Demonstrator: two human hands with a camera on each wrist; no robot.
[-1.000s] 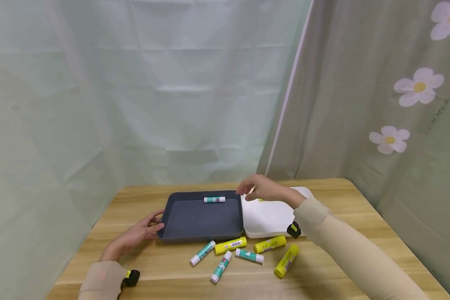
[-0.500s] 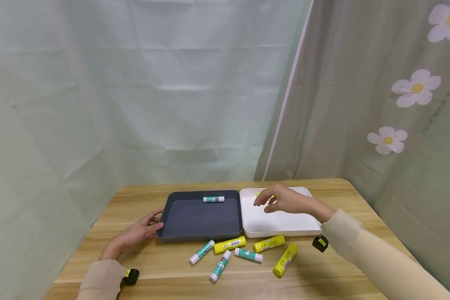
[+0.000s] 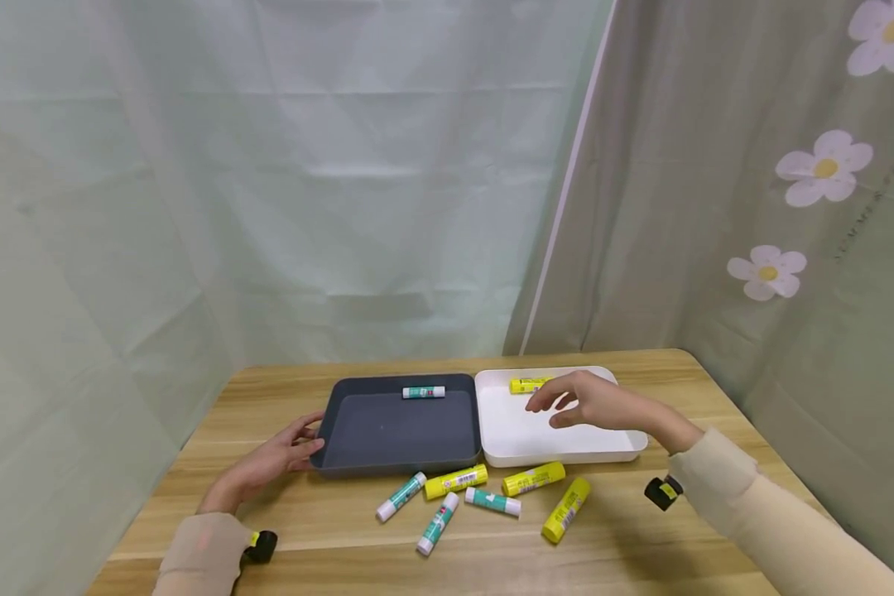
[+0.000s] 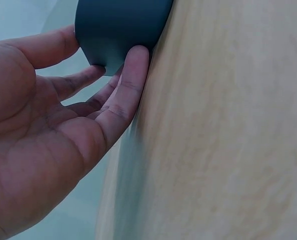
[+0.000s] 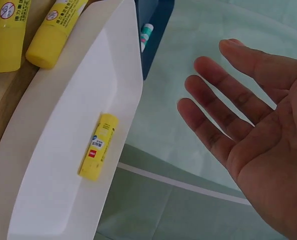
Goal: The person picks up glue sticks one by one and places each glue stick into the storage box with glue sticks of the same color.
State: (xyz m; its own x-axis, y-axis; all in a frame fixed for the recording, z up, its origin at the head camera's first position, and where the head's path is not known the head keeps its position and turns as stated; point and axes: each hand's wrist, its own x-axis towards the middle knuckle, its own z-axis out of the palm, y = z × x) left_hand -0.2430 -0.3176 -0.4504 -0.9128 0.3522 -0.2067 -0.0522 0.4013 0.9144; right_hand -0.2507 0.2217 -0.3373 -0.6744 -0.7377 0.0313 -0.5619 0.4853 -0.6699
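Observation:
My left hand (image 3: 279, 458) touches the left end of the dark grey tray (image 3: 402, 463); in the left wrist view its fingertips rest against the tray's outer wall (image 4: 121, 25), close over the tabletop. A white glue stick with a teal label (image 3: 423, 392) lies at the back of that tray. Over the white tray (image 3: 566, 457) my right hand (image 3: 596, 401) hovers with relaxed, spread fingers and nothing in them. One yellow glue stick (image 5: 98, 146) lies along the white tray's back wall, its right end hidden by the hand in the head view.
In front of the trays, three yellow glue sticks (image 3: 566, 510) and three teal-and-white ones (image 3: 438, 525) lie scattered on the wooden table (image 3: 328, 546). The two trays stand side by side. Curtains (image 3: 387, 207) hang behind and beside the table.
My right hand has moved right from the seam between the trays to above the white tray, uncovering part of the yellow glue stick there. The left hand stays at the grey tray.

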